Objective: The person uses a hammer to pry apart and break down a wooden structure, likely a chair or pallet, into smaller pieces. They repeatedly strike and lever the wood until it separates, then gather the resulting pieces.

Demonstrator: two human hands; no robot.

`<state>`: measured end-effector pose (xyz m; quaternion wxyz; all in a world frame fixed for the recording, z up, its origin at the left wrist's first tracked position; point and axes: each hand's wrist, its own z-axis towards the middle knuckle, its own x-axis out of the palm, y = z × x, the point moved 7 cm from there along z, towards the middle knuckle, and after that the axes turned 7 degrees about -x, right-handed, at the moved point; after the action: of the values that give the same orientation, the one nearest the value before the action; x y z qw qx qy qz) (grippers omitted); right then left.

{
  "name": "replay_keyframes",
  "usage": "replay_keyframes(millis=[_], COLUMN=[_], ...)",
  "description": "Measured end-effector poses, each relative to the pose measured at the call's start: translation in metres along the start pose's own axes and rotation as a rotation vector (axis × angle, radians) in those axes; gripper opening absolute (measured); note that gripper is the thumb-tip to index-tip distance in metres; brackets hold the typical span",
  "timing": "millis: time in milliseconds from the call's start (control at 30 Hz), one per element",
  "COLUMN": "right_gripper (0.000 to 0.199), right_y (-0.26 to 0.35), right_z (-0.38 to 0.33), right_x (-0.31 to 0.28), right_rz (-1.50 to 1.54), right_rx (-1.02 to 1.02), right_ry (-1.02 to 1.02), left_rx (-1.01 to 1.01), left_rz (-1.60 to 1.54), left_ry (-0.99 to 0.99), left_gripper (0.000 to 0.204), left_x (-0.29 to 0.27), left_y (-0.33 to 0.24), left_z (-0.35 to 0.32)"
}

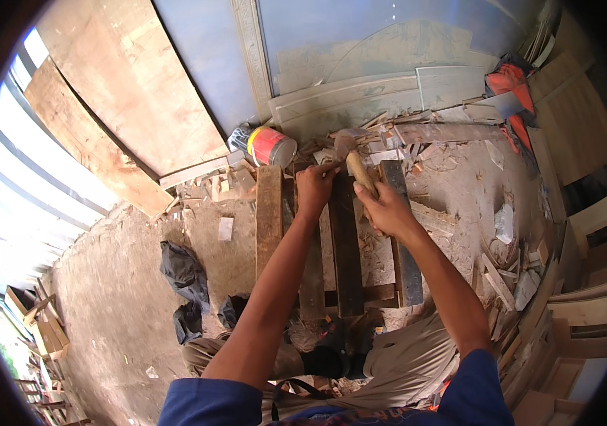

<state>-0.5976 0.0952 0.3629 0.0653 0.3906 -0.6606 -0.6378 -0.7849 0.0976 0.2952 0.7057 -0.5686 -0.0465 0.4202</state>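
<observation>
My right hand (387, 211) is wrapped round the pale wooden handle of a hammer (360, 174). The hammer's head is over the far end of a slatted wooden frame (346, 263), close to my left fingertips. My left hand (314, 190) rests at the far end of the slats with its fingers pinched together. Whatever is between those fingers is too small to make out. Several dark, worn slats run away from me, and a lighter brown plank (269, 213) lies along the left side. A crosspiece (371, 293) shows beneath the near end.
Beyond the frame lies a red and yellow bucket (274, 147) on its side, amid wood scraps. Plywood sheets (133, 85) lean at the far left. Dark crumpled cloth (184, 273) lies on the floor at left. Offcuts (499, 280) and wooden boards (577, 121) crowd the right.
</observation>
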Motion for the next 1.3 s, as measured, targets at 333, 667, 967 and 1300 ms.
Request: replay_keyframes(millis=[333, 667, 967, 1300], right_gripper=[0.044, 0.044, 0.046, 0.045], right_y=[-0.002, -0.022, -0.003, -0.023], right_z=[0.014, 0.016, -0.035, 0.000], right_x=[0.005, 0.004, -0.004, -0.013], right_rz=[-0.213, -0.153, 0.331, -0.038], right_rx=[-0.079, -0.198, -0.113, -0.183], right_ry=[-0.025, -0.107, -0.143, -0.166], left_rx=[0.025, -0.005, -0.055, -0.058], left_rz=[0.024, 0.050, -0.034, 0.690], left_ry=[-0.043, 0.004, 0.053, 0.204], left_gripper=[0.016, 0.017, 0.044, 0.097], left_x=[0.000, 0.006, -0.020, -0.007], left_y=[0.005, 0.002, 0.035, -0.005], left_z=[-0.002, -0.002, 0.004, -0.065])
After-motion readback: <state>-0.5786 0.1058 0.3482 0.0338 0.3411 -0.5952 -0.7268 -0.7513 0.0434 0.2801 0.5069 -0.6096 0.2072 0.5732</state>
